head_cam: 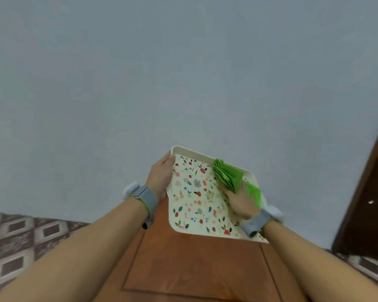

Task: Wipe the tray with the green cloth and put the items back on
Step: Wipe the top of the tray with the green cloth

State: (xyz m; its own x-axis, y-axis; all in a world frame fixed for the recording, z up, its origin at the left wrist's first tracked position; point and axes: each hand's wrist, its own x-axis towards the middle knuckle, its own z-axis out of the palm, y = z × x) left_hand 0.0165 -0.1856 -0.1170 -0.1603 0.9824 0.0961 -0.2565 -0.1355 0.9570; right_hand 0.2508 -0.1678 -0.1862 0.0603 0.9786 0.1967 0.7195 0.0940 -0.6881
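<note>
A cream tray [196,205] printed with small flowers is held up, tilted, above a brown wooden table [190,264]. My left hand [160,176] grips the tray's left edge, thumb on the inner face. My right hand [241,203] holds a bunched green cloth [228,176] pressed against the tray's upper right part, near the rim. Nothing lies on the tray. Both wrists wear grey bands.
A plain pale blue wall [183,73] fills most of the view behind the tray. A dark wooden door or frame [371,203] stands at the right. Patterned floor tiles [20,236] show at both lower sides of the table.
</note>
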